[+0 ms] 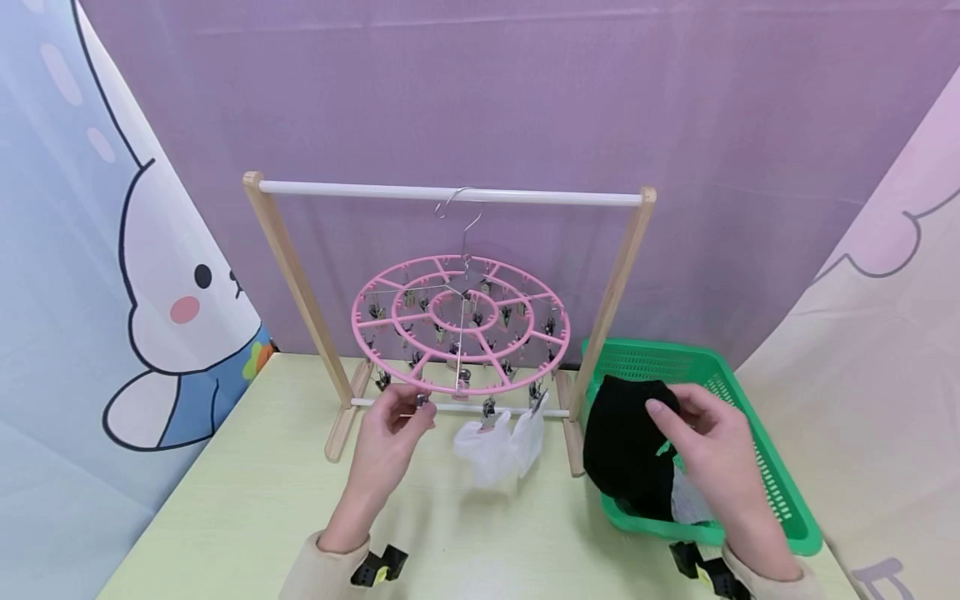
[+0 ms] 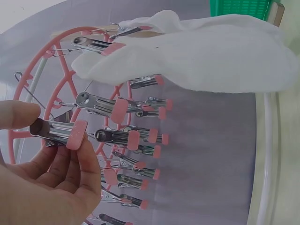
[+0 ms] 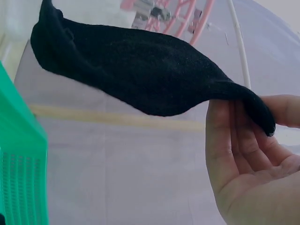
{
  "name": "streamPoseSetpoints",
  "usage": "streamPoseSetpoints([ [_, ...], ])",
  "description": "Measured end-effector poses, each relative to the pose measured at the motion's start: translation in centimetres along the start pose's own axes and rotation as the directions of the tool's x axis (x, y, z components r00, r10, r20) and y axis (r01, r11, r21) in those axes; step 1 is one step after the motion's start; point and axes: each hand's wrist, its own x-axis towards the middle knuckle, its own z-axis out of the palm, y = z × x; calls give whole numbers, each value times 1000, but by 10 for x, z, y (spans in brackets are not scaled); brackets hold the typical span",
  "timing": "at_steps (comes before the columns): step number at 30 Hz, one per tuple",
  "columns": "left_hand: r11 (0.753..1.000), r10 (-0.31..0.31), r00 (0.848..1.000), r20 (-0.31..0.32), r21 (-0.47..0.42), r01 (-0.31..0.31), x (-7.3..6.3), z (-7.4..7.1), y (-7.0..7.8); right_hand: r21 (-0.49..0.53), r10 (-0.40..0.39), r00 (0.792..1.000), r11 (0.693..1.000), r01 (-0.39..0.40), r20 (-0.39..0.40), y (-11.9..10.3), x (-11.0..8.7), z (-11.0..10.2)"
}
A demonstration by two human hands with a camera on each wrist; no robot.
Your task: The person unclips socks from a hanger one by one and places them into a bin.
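My left hand (image 1: 390,442) pinches a metal clip (image 2: 58,133) with a pink tip at the front rim of the round pink clip hanger (image 1: 356,321). Thumb and fingers lie on either side of the clip in the left wrist view. A black sock (image 1: 626,442) dangles from my right hand (image 1: 712,450), gripped at one end between thumb and fingers, above the green basket (image 1: 780,475). White socks (image 1: 487,450) hang from clips on the hanger's front right, between my two hands.
The hanger hooks over the white bar (image 1: 555,197) of a stand with wooden legs (image 1: 300,283). Several other metal clips hang beneath its rings. Grey cloth (image 1: 688,498) lies in the basket. A pale table (image 1: 247,500) carries everything, with a purple curtain (image 1: 465,100) behind.
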Motion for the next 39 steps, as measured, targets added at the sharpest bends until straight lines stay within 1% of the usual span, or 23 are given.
streamPoseSetpoints([
  [4, 1000, 0, 1000, -30, 0, 0, -1, 2, 1, 6, 28, 999, 1000, -28, -30, 9, 8, -11],
  [7, 1000, 8, 999, -54, -1, -8, -2, 4, 2, -1, 53, 998, 999, -53, -29, 18, 13, -17],
  [11, 1000, 4, 997, -73, 1, -4, -4, 6, 3, -24, 102, 995, 994, -102, -19, 34, 17, -22],
  [17, 1000, -9, 996, -94, -3, 9, -5, 9, 2, -89, 186, 982, 979, -183, 32, 64, 22, -24],
  [22, 1000, 5, 994, -110, 2, -5, -7, 11, 3, -189, 235, 969, 958, -217, 81, 90, 26, -26],
  [25, 1000, 9, 994, -113, 3, -8, -7, 11, 4, -283, 232, 969, 938, -201, 82, 103, 27, -28],
  [28, 1000, 6, 994, -113, 2, -6, -8, 10, 3, -380, 203, 975, 912, -154, 92, 113, 27, -29],
  [30, 1000, 3, 994, -114, 2, -3, -8, 10, 2, -421, 188, 976, 899, -125, 111, 120, 27, -30],
  [34, 1000, 7, 993, -116, 6, -6, -8, 9, 2, -442, 190, 971, 890, -107, 146, 125, 27, -30],
  [39, 1000, 16, 993, -118, 16, -14, -8, 9, 2, -448, 185, 969, 889, -95, 162, 116, 27, -26],
])
